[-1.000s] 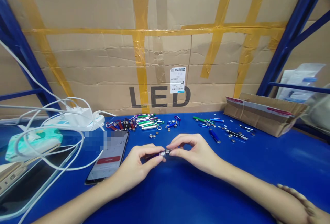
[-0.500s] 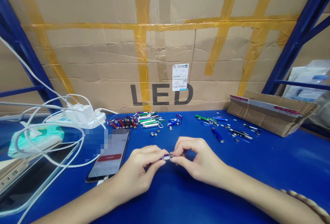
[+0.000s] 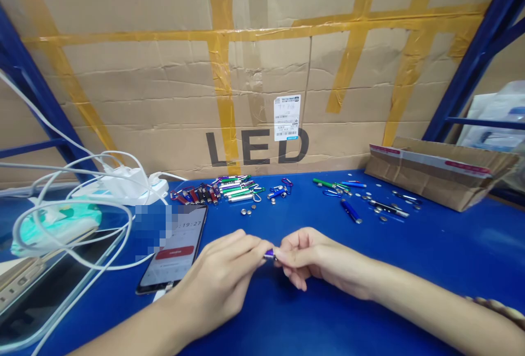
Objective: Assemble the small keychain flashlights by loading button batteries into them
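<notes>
Between my two hands is a small purple metal flashlight part (image 3: pixel 269 255), mostly covered by fingers. My left hand (image 3: pixel 229 268) is closed on its left end, thumb and fingers pinching. My right hand (image 3: pixel 309 257) pinches the right end between thumb and forefinger, its other fingers curled below. Beyond the hands lie several mini flashlights with carabiner clips (image 3: pixel 240 189) in green, silver and dark red. Near them are a blue mini flashlight (image 3: pixel 277 192) and a few button cells (image 3: pixel 246 211). A blue flashlight tube (image 3: pixel 351 211) rests to the right, with more loose parts behind it.
A smartphone (image 3: pixel 184 246) with its screen lit lies left of my left hand. White cables (image 3: pixel 127 219) loop over a power strip (image 3: pixel 118 189) and a tissue pack (image 3: pixel 77 216). An open cardboard box (image 3: pixel 435 178) stands at the back right. A large taped carton (image 3: pixel 172 99) closes off the back.
My right hand has turned so its thumb lies on top and its lower fingers show. My left hand has rolled over the purple part. The view has shifted slightly.
</notes>
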`<action>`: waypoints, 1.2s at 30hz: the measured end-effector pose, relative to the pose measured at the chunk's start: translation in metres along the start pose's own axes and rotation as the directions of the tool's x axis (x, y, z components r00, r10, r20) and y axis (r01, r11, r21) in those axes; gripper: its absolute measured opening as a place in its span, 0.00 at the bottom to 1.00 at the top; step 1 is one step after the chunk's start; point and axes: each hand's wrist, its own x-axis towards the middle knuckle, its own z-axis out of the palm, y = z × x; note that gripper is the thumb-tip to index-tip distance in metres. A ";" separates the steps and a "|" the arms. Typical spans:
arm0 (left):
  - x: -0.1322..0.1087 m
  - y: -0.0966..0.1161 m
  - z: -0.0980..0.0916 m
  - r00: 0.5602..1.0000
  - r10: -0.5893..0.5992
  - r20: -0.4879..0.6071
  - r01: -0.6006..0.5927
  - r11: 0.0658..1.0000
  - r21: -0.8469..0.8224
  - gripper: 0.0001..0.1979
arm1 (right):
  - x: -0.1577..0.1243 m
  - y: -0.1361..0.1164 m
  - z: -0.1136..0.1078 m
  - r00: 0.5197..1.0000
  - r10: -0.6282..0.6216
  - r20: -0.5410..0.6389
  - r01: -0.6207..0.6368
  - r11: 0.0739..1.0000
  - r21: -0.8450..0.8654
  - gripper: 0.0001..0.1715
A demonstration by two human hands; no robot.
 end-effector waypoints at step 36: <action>-0.002 0.003 0.003 0.987 0.072 -0.142 -0.075 0.997 -0.014 0.10 | -0.008 0.004 0.010 0.969 0.053 0.240 -0.135 0.931 0.340 0.16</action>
